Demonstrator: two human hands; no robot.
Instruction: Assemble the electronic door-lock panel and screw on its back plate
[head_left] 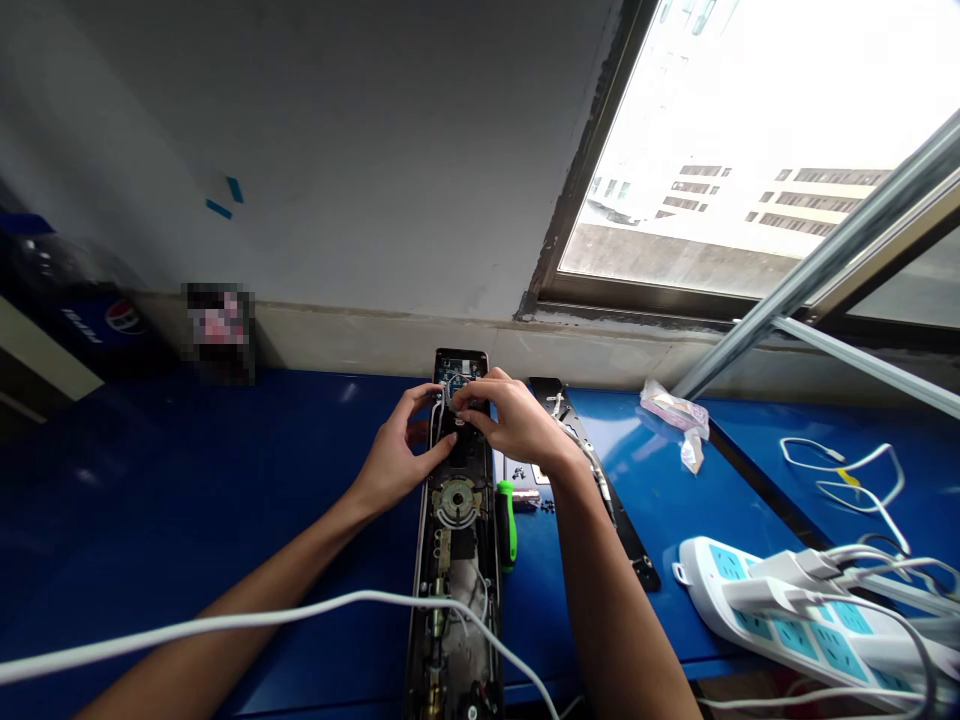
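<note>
Mind the cable (345,598) across the bottom. Steady the casing (450,462), bottom centre to mid-frame, with your left hand (397,452), its grip spread over the edge. Guide wires (435,418) gently; whether your right grip (459,403) pinches them, I cannot tell. Spare the board (466,368).

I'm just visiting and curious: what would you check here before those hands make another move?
1. Left hand at the long, open black casing: ok, thumb and fingers spread at its left side.
2. Grip of the right hand near the blue circuit board: cannot tell, the fingers hide what they may hold.
3. Green-handled screwdriver within reach: ok, lying just right of the casing.
4. Small dark pieces, probably screws, gathered in one place: not ok, loose in separate groups.
5. Thick white cable clear of the casing: cannot tell, it crosses in view.
</note>
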